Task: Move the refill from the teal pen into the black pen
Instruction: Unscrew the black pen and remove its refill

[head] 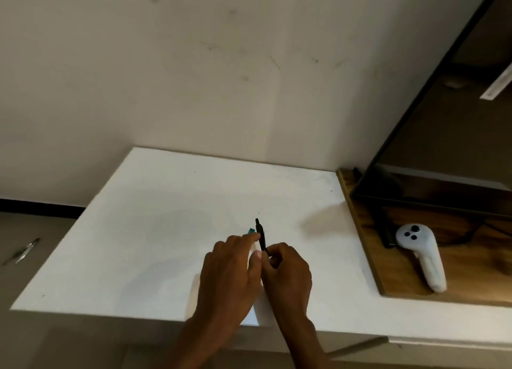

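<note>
The black pen points up and away over the white table. My right hand grips its lower end with curled fingers. My left hand lies just left of it, fingers stretched forward, fingertips touching the pen's barrel. A small bit of the teal pen shows past my left fingertips; the rest is hidden under that hand. Whether my left hand holds the teal pen cannot be told. No refill is visible.
A white handheld controller lies on a wooden shelf to the right, beside a dark object. A dark-framed unit stands above it. Metal scissors lie on the floor at far left. A wall rises behind the table.
</note>
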